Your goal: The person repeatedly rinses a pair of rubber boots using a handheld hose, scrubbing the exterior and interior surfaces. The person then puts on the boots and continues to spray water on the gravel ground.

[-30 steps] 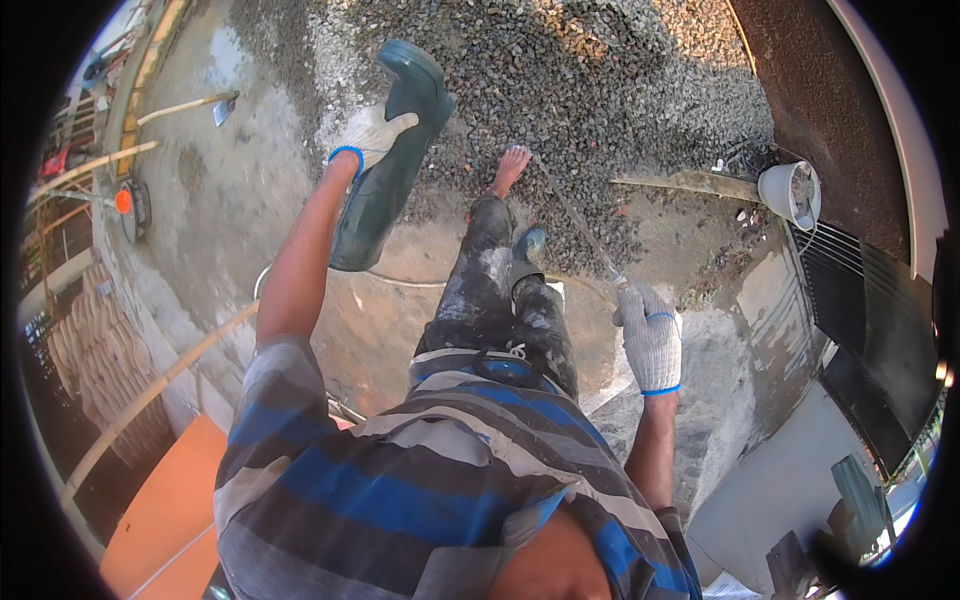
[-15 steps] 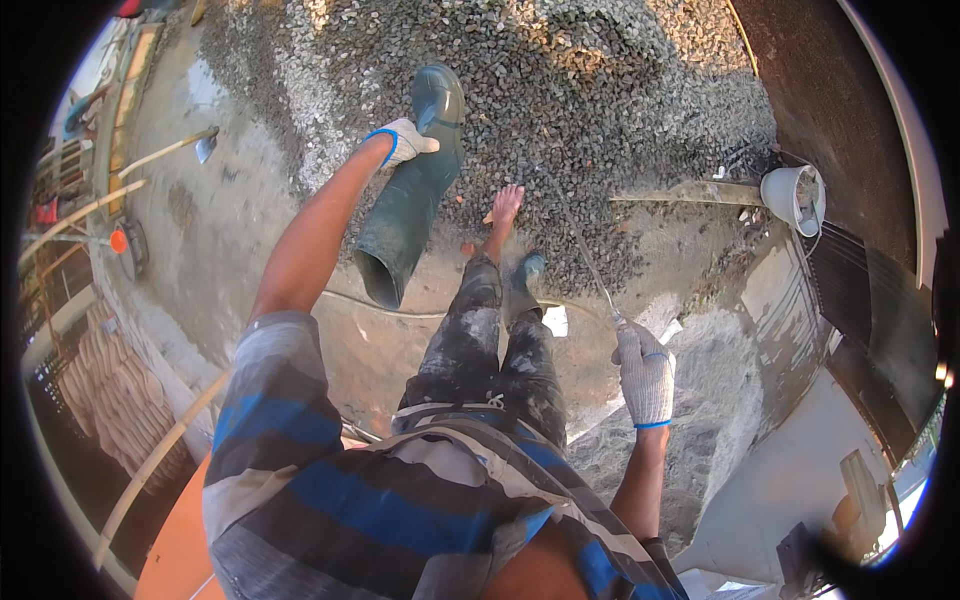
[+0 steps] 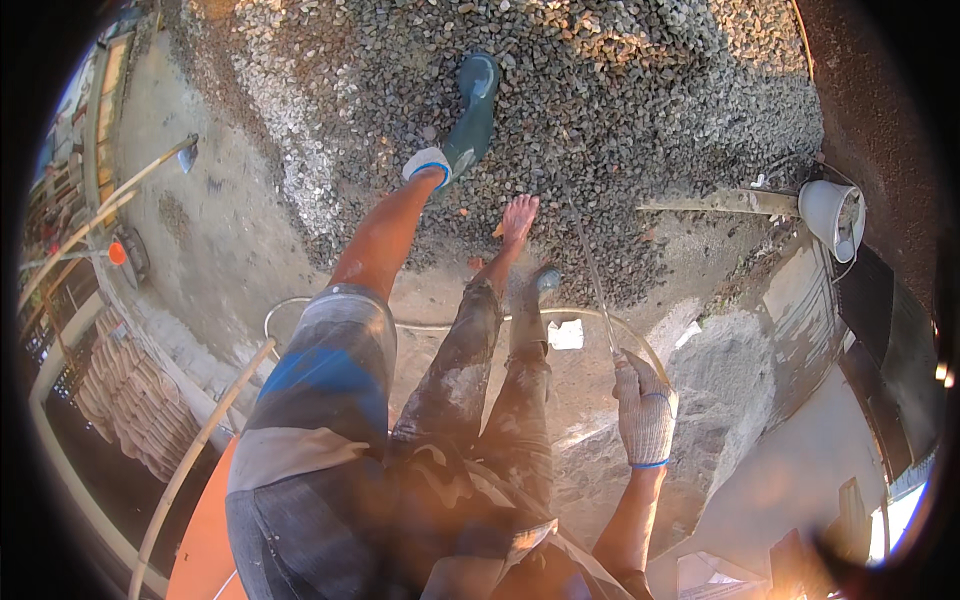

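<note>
Held out over the gravel, a dark green rubber boot (image 3: 470, 135) points its toe away from me. My left hand (image 3: 427, 162), in a pale knit glove with a blue cuff, grips it near the top of the shaft; the fingers are partly hidden. My right hand (image 3: 643, 410), gloved alike, is closed around the end of a thin hose (image 3: 640, 343). A narrow streak (image 3: 592, 265), seemingly a water jet, runs from this hand toward the gravel. One of my feet (image 3: 519, 216) is bare; the other wears a boot (image 3: 546, 280).
Loose gravel (image 3: 640, 110) spreads across the far ground. A white bucket (image 3: 830, 215) stands at the right beside a board (image 3: 720, 203). Grey sand (image 3: 720, 375) is heaped nearer. Long-handled tools (image 3: 150, 170) and an orange item (image 3: 117, 253) are on the left. A pole (image 3: 195, 440) slants near me.
My left hand has moved the boot farther out, and the boot's open top no longer faces me. My right hand stays low at the right with the hose, whose loop shows more.
</note>
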### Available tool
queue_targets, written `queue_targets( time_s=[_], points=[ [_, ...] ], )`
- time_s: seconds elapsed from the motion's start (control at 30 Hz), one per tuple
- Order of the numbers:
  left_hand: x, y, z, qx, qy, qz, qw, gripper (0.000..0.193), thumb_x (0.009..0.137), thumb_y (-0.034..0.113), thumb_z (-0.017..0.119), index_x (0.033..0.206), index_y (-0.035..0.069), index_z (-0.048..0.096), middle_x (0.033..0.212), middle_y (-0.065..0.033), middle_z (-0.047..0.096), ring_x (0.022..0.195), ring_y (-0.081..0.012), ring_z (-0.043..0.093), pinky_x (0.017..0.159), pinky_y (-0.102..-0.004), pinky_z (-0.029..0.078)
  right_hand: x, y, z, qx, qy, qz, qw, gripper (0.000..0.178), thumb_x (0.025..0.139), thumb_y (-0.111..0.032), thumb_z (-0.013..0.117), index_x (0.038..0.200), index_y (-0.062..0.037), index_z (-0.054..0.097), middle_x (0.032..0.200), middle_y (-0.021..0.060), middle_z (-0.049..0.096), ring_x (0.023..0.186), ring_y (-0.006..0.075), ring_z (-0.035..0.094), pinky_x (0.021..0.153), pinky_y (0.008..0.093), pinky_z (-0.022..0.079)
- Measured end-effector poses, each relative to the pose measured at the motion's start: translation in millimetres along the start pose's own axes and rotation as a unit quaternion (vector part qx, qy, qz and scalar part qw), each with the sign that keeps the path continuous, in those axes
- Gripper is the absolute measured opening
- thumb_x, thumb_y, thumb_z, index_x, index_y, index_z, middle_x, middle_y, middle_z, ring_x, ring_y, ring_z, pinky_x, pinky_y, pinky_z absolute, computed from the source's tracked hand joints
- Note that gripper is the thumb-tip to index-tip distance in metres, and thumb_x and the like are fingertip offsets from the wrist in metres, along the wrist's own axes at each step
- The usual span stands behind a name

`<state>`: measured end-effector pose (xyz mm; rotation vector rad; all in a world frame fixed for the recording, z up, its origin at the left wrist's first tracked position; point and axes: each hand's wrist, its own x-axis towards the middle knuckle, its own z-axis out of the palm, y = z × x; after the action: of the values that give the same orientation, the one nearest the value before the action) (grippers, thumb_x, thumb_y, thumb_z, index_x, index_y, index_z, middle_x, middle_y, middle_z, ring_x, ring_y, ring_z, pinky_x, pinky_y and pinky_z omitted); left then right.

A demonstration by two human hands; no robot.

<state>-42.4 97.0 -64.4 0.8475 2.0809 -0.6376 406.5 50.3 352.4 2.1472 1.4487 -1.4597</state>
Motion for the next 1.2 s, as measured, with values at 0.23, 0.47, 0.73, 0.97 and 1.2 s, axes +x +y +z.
queue_targets(
  time_s=[0.23, 0.47, 0.73, 0.97, 1.2],
  points=[
    [-41.1, -37.3, -14.4, -0.102, 0.046, 0.114, 0.987, 0.083, 0.09, 0.072, 0.065, 0.136, 0.003, 0.07, 0.133, -0.0276, 0.071, 0.126, -0.0438, 0.067, 0.106, -0.0491, 0.053, -0.5, -9.9, 3.1, -0.023, -0.028, -0.021, 0.999, 0.042, 0.106, -0.036, 0.066, 0.128, -0.0023, 0.076, 0.072, 0.0103, 0.066, 0.067, 0.016, 0.063, 0.068, 0.0343, 0.054],
    [-106.1, -58.7, -6.8, -0.164, 0.001, 0.213, 0.963, 0.122, 0.085, 0.077, 0.071, 0.166, -0.004, 0.029, 0.156, -0.0332, 0.052, 0.146, -0.0437, 0.052, 0.119, -0.0446, 0.043, -12.3, -11.3, -6.7, -0.018, -0.06, -0.034, 0.997, 0.038, 0.107, -0.033, 0.067, 0.127, -0.0013, 0.075, 0.074, 0.0112, 0.068, 0.069, 0.0166, 0.067, 0.068, 0.0335, 0.054],
    [-131.3, 51.3, 126.9, -0.035, -0.069, 0.216, 0.973, 0.099, 0.082, 0.061, 0.077, 0.156, 0.0, 0.048, 0.135, -0.0257, 0.069, 0.124, -0.043, 0.068, 0.103, -0.0496, 0.055, 7.7, 32.0, 13.3, -0.032, 0.009, 0.012, 0.999, 0.039, 0.108, -0.034, 0.065, 0.128, -0.0026, 0.074, 0.08, 0.0149, 0.07, 0.075, 0.024, 0.071, 0.073, 0.0371, 0.055],
    [-114.7, 135.0, 270.2, 0.049, 0.217, 0.299, 0.928, 0.073, 0.088, 0.054, 0.074, 0.135, -0.001, 0.068, 0.142, -0.0337, 0.063, 0.123, -0.0401, 0.07, 0.117, -0.0547, 0.043, 25.8, 115.0, 28.5, -0.025, 0.045, 0.118, 0.992, 0.047, 0.108, -0.042, 0.062, 0.129, -0.0011, 0.074, 0.077, 0.0122, 0.067, 0.073, 0.0181, 0.063, 0.071, 0.0362, 0.053],
    [-33.1, 197.0, 338.5, 0.189, 0.026, 0.251, 0.949, 0.056, 0.09, 0.066, 0.071, 0.108, 0.015, 0.085, 0.113, -0.0124, 0.081, 0.103, -0.03, 0.078, 0.088, -0.0526, 0.055, 33.9, 172.9, 58.2, 0.01, 0.075, 0.155, 0.985, 0.03, 0.106, -0.025, 0.07, 0.122, -0.0001, 0.077, 0.105, 0.0227, 0.079, 0.095, 0.0312, 0.079, 0.085, 0.0399, 0.06]
  ],
)
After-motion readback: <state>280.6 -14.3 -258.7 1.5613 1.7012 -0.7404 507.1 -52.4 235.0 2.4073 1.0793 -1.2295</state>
